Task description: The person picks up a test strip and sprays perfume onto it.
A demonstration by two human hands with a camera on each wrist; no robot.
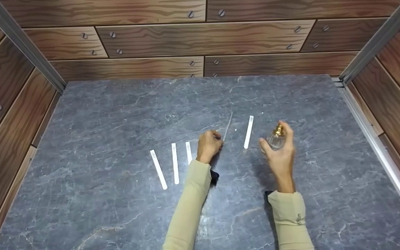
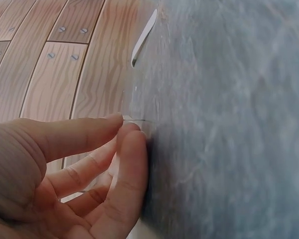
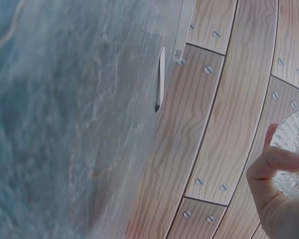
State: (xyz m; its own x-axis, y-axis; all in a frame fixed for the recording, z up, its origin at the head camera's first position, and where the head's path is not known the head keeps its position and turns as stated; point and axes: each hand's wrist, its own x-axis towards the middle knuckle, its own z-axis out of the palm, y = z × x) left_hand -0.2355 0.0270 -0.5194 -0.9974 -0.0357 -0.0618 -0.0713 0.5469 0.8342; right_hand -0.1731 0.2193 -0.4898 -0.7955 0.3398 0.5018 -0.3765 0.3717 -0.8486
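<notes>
Glass bottle [image 1: 275, 141], clear with a gold top [image 1: 278, 130], is in the right hand [image 1: 282, 152], raised above the counter [image 1: 116, 114], nearer the right edge than the left. Right-hand grip: clamped on the bottle, thumb at its side, a finger reaching up to the gold top. Right wrist view shows the ribbed glass base between thumb and fingers.

Left-hand grip: thumb and fingertips together, pinching a thin strip [image 1: 227, 126]. Left hand [image 1: 209, 144] is low, near the counter's middle; the strip points away toward the back edge. It shows nearly edge-on and seems slightly bent, though so fine a line is hard to read.

Between the two hands, a single white strip [image 1: 249, 132] lies on the counter, printed mark at the end nearer the back edge. Toward the left edge lie three more white strips [image 1: 175, 164], roughly side by side, marked ends likewise toward the back; the one nearest the left hand is partly covered by the left sleeve [image 1: 188, 205]. Right sleeve [image 1: 288, 211] is the same pale yellow-green.

Wood-patterned panels [image 1: 151, 40] rise beyond the back edge; a metal rail [image 1: 382, 156] follows the right edge.
</notes>
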